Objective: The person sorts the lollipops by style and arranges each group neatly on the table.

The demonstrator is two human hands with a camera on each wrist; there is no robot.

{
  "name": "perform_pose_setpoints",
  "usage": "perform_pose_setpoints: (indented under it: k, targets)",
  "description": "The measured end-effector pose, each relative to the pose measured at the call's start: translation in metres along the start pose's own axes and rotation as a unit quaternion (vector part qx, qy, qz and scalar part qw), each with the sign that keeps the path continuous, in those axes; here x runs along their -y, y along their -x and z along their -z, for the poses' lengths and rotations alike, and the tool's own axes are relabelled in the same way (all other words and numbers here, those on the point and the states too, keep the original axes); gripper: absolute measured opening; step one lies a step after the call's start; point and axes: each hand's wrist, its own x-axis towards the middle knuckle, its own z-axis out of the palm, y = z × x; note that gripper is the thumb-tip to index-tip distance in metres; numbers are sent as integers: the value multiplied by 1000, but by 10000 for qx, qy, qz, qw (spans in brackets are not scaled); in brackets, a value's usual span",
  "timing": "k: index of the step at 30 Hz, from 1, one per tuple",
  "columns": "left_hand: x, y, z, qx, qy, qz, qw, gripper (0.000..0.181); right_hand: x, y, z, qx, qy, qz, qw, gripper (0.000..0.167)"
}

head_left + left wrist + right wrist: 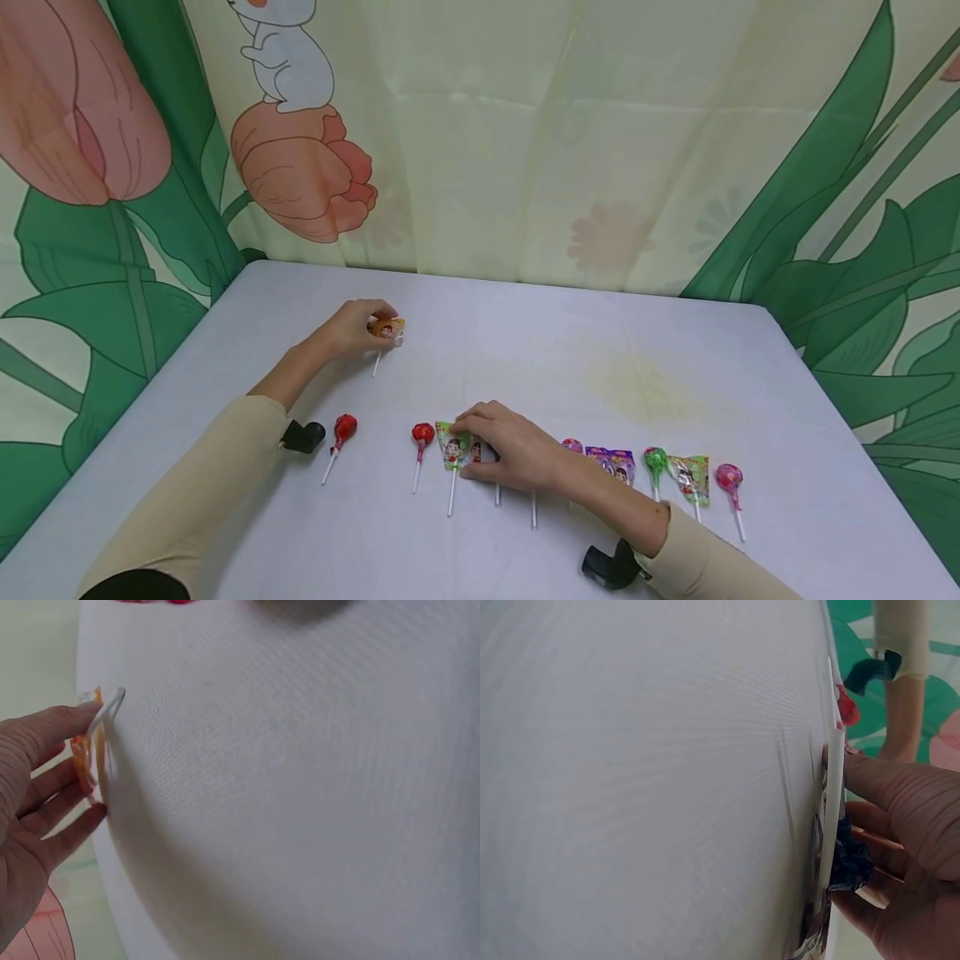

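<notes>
Toward the back left of the table, my left hand (347, 329) pinches an orange-wrapped lollipop (388, 330) by its wrapper. The white stick points down toward the front; the left wrist view shows thumb and fingers on either side of the orange wrapper (82, 761). Near the middle front, my right hand (517, 450) holds a green-wrapped lollipop (453, 450) between thumb and fingers, its stick pointing to the front. Under that palm lie other lollipops, mostly hidden; a dark blue wrapper (851, 859) shows in the right wrist view. Just left of the green one lies a red lollipop (423, 435).
Another red lollipop (345, 429) lies by the left sleeve. To the right are a purple-wrapped lollipop (611, 462), a green ball lollipop (656, 460), another green-wrapped lollipop (690, 477) and a pink lollipop (729, 478). A printed curtain (480, 150) hangs behind the white table (525, 350).
</notes>
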Motion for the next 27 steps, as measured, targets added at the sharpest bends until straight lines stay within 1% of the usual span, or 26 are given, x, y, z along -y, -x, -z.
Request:
perform_pose_setpoints:
  k: [4,9,16,18,22,27]
  targets:
    - [1,-1,0,29,-96,-108,9999,49,1,0,1,29,13,-78,10000,47]
    - [3,0,0,62,-112,-187,9997,50,1,-1,1,92,-43,-163,9998,47]
    - [10,1,0,-16,1,-354,9994,52,0,0,-1,-17,35,-24,10000,46]
    - [12,2,0,-34,39,-337,9994,53,-1,-1,-1,-20,33,-21,10000,46]
    - [14,5,0,-48,61,-192,9998,55,0,0,-1,13,33,-72,10000,46]
    - [14,8,0,-62,-64,-117,9999,57,2,0,1,17,73,-122,9999,48]
